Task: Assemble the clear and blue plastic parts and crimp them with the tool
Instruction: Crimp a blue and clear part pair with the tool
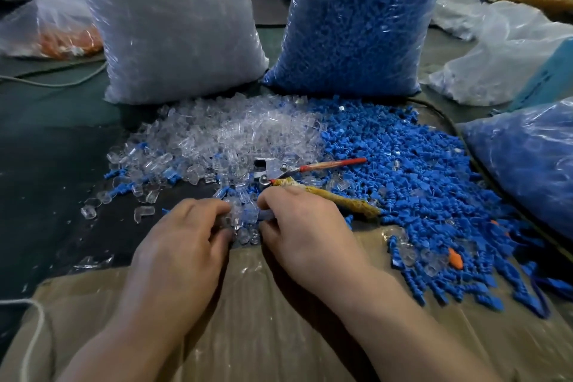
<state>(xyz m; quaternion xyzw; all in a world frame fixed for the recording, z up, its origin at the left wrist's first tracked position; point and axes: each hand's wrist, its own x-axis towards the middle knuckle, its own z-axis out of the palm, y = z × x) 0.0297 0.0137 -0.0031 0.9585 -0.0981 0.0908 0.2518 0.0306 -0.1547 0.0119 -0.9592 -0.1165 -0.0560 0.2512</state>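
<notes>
Left hand and right hand pinch clear and blue parts; the tool lies just beyond, handles running right, nearer the right.

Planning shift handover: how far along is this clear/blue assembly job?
Done: no finished batch I can tell apart. In hand: the left hand grips clear parts and the right hand pinches a blue part, apparently mating them. The crimp tool lies unheld behind the hands. Left: crimping, plus the loose clear pile, the blue pile and two full bags, the clear bag and the blue bag.
</notes>
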